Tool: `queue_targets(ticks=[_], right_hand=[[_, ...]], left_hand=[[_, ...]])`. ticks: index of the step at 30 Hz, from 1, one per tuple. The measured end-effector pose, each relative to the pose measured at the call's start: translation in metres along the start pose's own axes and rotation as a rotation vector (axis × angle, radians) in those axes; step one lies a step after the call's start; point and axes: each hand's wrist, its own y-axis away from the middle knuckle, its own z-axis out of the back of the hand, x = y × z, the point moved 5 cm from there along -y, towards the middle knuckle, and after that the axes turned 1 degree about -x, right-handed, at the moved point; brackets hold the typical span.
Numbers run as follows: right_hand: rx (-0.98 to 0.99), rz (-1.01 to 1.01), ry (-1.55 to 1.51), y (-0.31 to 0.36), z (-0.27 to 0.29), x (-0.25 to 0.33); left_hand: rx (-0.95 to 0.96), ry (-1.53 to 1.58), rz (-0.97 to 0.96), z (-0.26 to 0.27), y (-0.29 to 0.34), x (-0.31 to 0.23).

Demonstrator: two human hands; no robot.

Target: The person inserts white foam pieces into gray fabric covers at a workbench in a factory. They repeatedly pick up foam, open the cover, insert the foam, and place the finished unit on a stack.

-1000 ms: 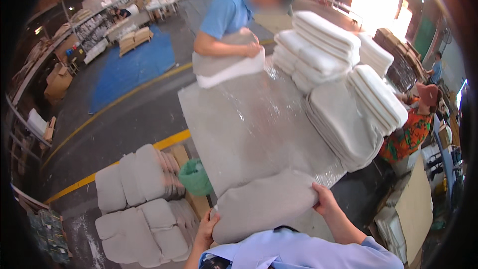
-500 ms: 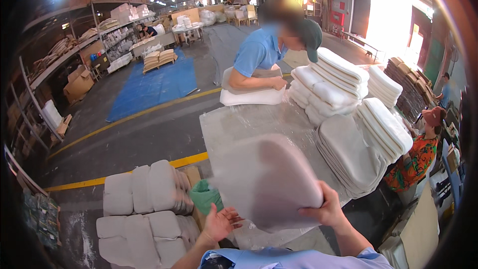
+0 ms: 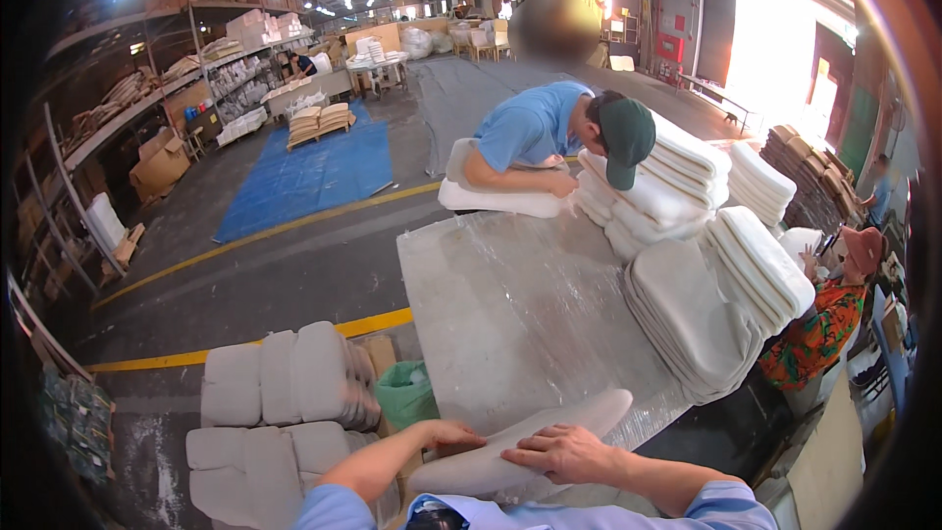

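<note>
A light grey seat cushion (image 3: 525,447) is tilted nearly edge-on close to my body, at the near edge of the plastic-covered table (image 3: 500,304). My left hand (image 3: 453,435) grips its upper edge near the left end, fingertips partly hidden. On the cushion's middle, my right hand (image 3: 564,453) is closed over the edge with its fingers bent across the near face. To the right of the table's bare part lies a stack of grey cushions (image 3: 687,309), beside a white cushion stack (image 3: 760,260).
Across the table a co-worker (image 3: 535,123) in a blue shirt and green cap leans over a white cushion (image 3: 505,200). More white cushions (image 3: 653,191) are piled there. Grey cushion stacks (image 3: 285,373) and a green-lined bin (image 3: 406,393) stand at left. Another person (image 3: 824,324) is at right.
The cushion has swung from broad side up to nearly edge-on and come down toward my body. My left hand, open and apart before, is now on it; my right hand has shifted left along it.
</note>
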Motion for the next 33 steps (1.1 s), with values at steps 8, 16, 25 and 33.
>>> queue_targets(ticks=[8, 16, 25, 33], right_hand=[[0.482, -0.237, -0.753, -0.017, -0.079, -0.050], [0.748, -0.591, -0.390, -0.045, -0.143, -0.179], [0.826, -0.669, -0.334, -0.050, -0.148, -0.189], [0.126, -0.866, -0.315, -0.037, -0.168, -0.203]], left_hand=[[-0.529, -0.294, -0.289, -0.003, 0.006, 0.014], [-0.758, -0.529, -0.520, -0.022, 0.013, -0.009], [-0.820, -0.495, -0.402, -0.011, 0.006, 0.002], [-0.881, -0.622, -0.266, 0.007, -0.040, 0.004]])
